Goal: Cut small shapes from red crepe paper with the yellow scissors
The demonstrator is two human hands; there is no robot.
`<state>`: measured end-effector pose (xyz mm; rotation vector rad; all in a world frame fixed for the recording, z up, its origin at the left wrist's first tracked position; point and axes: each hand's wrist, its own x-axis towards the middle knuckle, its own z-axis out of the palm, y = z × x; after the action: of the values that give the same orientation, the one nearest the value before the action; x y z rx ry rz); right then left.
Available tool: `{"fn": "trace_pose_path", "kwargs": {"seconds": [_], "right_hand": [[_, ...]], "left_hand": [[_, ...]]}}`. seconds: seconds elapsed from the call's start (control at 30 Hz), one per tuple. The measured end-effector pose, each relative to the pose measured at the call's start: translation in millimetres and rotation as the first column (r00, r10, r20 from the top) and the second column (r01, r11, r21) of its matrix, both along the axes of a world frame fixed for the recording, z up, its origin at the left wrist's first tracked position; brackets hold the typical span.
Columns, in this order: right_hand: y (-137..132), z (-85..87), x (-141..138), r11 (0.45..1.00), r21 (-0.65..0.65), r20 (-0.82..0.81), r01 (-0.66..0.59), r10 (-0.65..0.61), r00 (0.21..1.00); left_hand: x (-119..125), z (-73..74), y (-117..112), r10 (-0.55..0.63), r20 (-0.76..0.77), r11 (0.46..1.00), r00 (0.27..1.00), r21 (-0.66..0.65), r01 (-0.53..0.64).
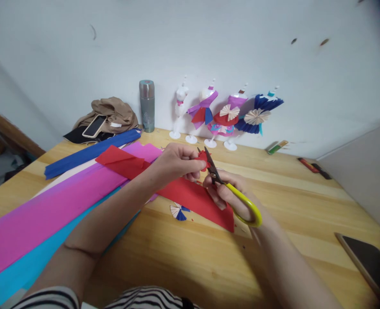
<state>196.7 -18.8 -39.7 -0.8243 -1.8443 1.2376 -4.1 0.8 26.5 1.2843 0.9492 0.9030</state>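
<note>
In my left hand (183,161), thumb and fingers pinch a small piece of red paper (203,159) with a jagged edge. My right hand (225,184) is closed around the yellow handles of a pair of scissors (213,171). The blades are slightly apart and sit right at the red piece; whether they touch it I cannot tell. Beneath both hands lies a long strip of red crepe paper (190,197), its left end folded over. A small cream and blue pleated fan (179,212) rests on the table just below the strip.
Pink (64,193), light blue (48,249) and dark blue paper (90,154) spread leftward. Several small mannequins (230,113) in paper outfits line the wall beside a thermos (147,107). A phone (95,125) rests by brown cloth (114,111); a dark tablet-like device (366,262) lies at right.
</note>
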Motion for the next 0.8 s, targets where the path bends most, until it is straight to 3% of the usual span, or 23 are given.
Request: {"fn": "trace_pose_path", "kwargs": {"seconds": [0.2,0.8], "right_hand": [[-0.4,0.1,-1.0,0.999,-0.045,-0.032,0.003,-0.005,0.999],[0.3,5.1,-0.9,1.0,-0.008,-0.031,-0.003,0.002,1.0]], "left_hand": [[0.0,-4.1,0.9,-0.01,0.02,1.0,1.0,0.014,0.01],[2.8,-13.9,1.5,-0.065,0.092,0.998,0.994,0.004,0.064]]}}
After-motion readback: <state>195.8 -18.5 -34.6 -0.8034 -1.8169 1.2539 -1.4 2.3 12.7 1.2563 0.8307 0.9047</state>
